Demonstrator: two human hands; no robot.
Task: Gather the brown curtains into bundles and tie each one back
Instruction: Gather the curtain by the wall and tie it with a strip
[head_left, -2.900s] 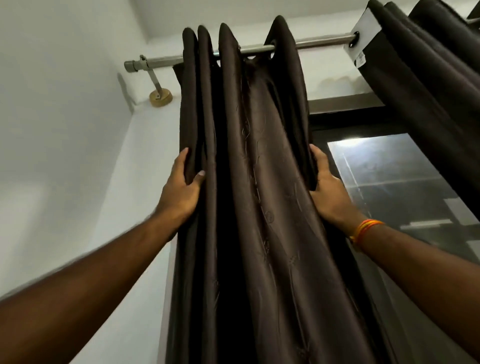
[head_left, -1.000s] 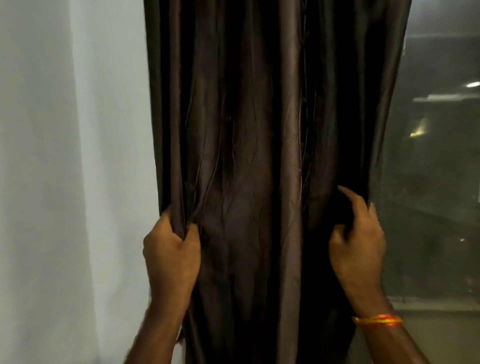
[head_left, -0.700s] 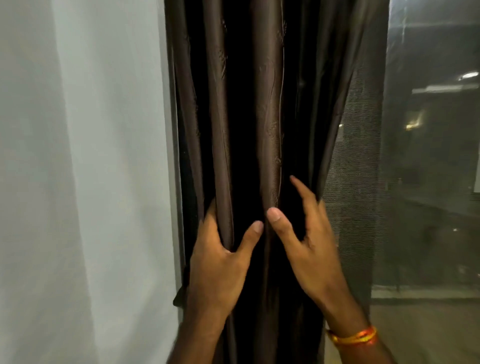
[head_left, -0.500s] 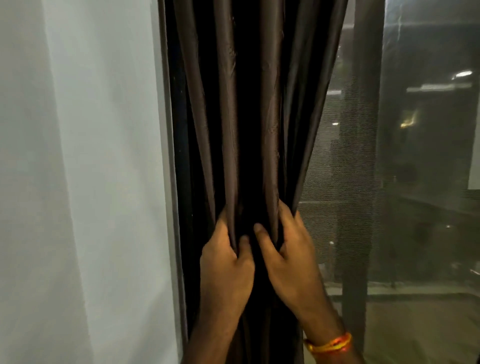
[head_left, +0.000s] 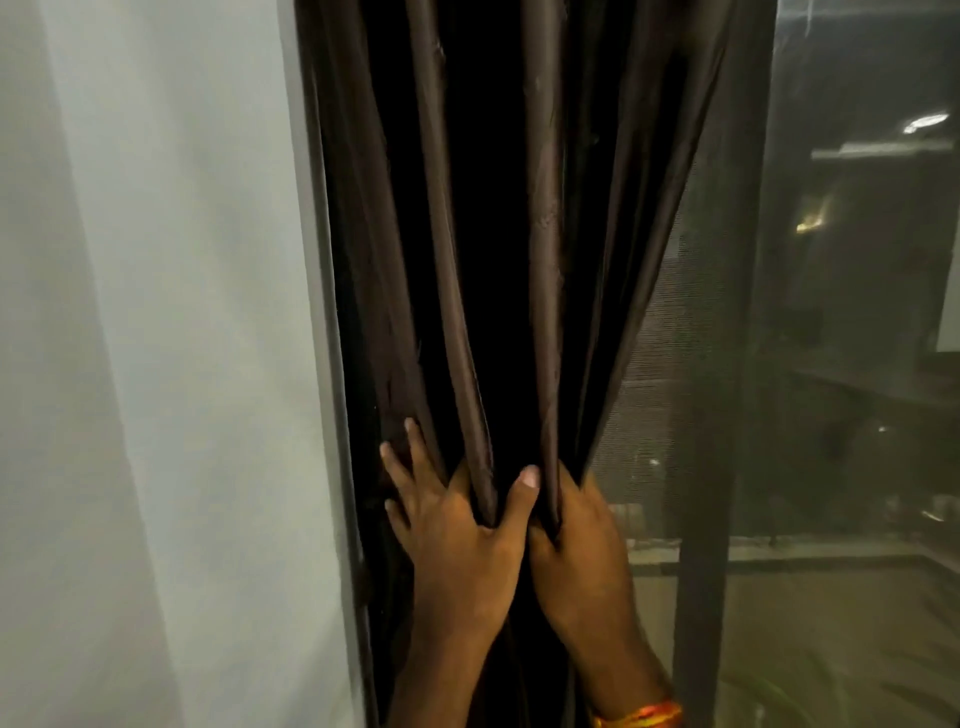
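A brown curtain hangs in narrow folds in front of me, drawn together into a bundle at hand height. My left hand lies on the bundle's left side, its fingers spread over the left folds and its thumb hooked round a middle fold. My right hand grips the right folds from the window side, fingers wrapped behind the cloth. The two hands touch at the bundle's middle. An orange band sits on my right wrist. No tie-back shows.
A white wall fills the left. To the right of the curtain is a mesh screen in a dark frame post, with dark window glass showing reflections and a sill low down.
Over three seconds the view dropped from the rod to mid-curtain. My hands came together from the curtain's two edges, squeezing the wide cloth into a narrow bundle. My left fingers have since spread leftward.
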